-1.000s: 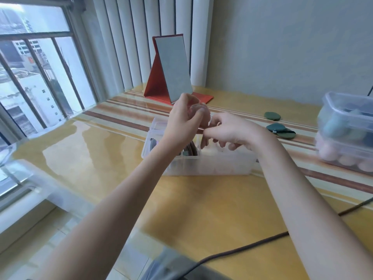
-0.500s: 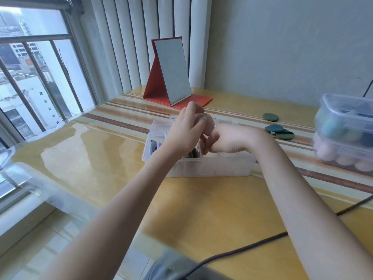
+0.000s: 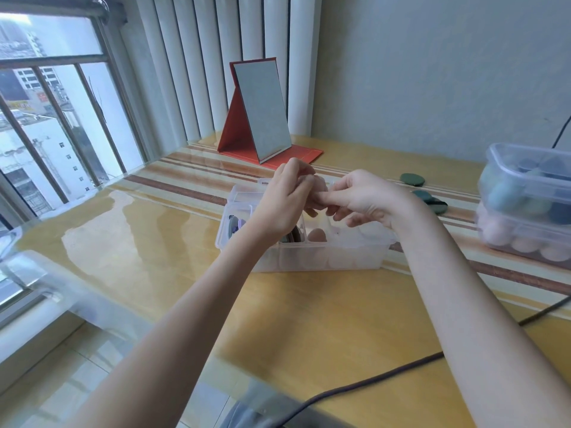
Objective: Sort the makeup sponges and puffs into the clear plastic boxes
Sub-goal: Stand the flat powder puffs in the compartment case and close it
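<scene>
- Our left hand [image 3: 285, 202] curls its fingers round a pale pink sponge [image 3: 318, 193], above the divided clear box [image 3: 309, 254].
- Our right hand [image 3: 364, 199] pinches the same sponge from the right, fingers half folded.
- Far right of it, three dark green puffs [image 3: 412, 179] lie on the table [image 3: 185, 242].
- At the right edge stand two stacked clear boxes [image 3: 525, 208], filled with sponges.

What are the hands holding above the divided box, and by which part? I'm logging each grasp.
A pale pink makeup sponge, pinched between both hands: the left hand wraps its left side, the right hand grips its right end with thumb and fingertips.
</scene>
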A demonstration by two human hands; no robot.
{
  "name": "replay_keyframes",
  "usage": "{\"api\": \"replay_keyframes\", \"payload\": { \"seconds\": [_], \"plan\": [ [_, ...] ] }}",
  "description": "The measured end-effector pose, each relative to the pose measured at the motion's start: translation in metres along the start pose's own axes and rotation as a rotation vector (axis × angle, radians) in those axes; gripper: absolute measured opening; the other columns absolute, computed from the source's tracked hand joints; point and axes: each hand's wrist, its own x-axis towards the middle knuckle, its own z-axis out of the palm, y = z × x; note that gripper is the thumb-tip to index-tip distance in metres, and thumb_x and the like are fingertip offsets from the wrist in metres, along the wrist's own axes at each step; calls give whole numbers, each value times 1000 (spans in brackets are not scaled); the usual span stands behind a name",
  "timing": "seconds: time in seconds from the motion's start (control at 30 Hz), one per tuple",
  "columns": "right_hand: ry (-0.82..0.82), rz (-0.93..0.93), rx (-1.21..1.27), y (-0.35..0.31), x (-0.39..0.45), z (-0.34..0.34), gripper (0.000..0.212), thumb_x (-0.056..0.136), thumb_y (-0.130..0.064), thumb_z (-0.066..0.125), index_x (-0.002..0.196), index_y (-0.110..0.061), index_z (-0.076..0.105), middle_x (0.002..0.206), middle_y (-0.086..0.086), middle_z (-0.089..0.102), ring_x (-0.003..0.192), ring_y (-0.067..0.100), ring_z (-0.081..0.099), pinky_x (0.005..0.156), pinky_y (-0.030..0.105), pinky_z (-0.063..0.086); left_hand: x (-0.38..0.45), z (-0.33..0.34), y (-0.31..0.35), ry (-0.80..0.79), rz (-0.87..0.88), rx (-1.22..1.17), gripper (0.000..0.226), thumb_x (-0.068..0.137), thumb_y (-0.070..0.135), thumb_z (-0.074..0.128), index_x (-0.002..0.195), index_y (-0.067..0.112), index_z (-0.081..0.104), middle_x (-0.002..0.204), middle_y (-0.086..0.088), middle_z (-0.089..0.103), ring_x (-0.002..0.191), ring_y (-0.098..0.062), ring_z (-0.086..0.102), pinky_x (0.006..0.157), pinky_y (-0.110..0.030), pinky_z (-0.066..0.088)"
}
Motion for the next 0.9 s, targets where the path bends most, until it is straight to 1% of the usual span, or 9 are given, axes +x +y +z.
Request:
{"api": "replay_keyframes", "payload": {
  "seconds": [0.1,0.2,0.3,0.47,0.57,0.67,0.77,0.83,0.9],
  "plan": [
    [66,12,-30,-5,-2,0,18,81,-24,66,66,-17,63,69,1,56,61,12,47,46,19,36,1,-2,-3,112,6,54,14,100,21,40,104,13,49,111,-8,53,100,-22,55,82,-39,53],
    [84,18,-110,-12,-7,-3,24,71,-19,66,47,-17,63,72,2,44,63,16,34,45,23,24,2,-2,-2,159,20,19,18,91,3,48,107,11,49,115,-9,50,102,-21,53,72,-23,54],
    [0,59,-333,-16,-10,2,22,75,-26,65,54,-19,69,74,0,42,63,19,31,45,23,23,1,-1,2,122,36,51,30,86,-9,50,114,3,49,115,-10,46,92,-12,51,62,-9,49],
    [-52,37,-628,-13,-5,16,29,80,-43,69,74,-15,66,60,-1,39,52,18,35,47,26,26,1,-2,3,164,56,-20,28,84,-9,52,107,7,51,112,-8,50,90,-10,56,60,-21,57],
    [-12,-16,-720,-10,-1,21,29,85,-46,67,87,-17,70,71,-1,59,65,17,53,51,26,33,0,-3,1,158,63,2,23,86,-4,53,104,9,53,110,-8,54,92,-16,59,61,-26,58],
    [151,-71,-599,-10,1,18,27,82,-36,73,87,-9,72,69,1,59,63,17,52,53,26,35,2,-4,-4,161,82,41,12,91,5,51,100,12,55,101,0,60,92,-20,62,70,-39,59],
    [390,-189,-360,-10,4,10,26,87,-34,67,94,-9,65,74,-1,57,61,13,54,51,26,43,0,-3,-2,114,96,5,11,97,8,45,99,5,56,92,-10,64,70,-21,67,64,-36,59],
    [397,-212,-184,-9,4,10,22,91,-31,63,105,-16,56,89,-1,61,70,14,64,50,30,55,-2,-3,1,98,111,10,16,100,9,40,99,6,56,84,-11,65,65,-20,67,61,-30,57],
    [329,-204,-107,-4,7,15,19,93,-27,61,109,-18,55,92,2,67,71,14,68,46,26,55,-2,-3,-1,101,116,30,21,101,8,36,98,8,56,80,-3,63,65,-14,64,62,-27,54]
  ]
}}
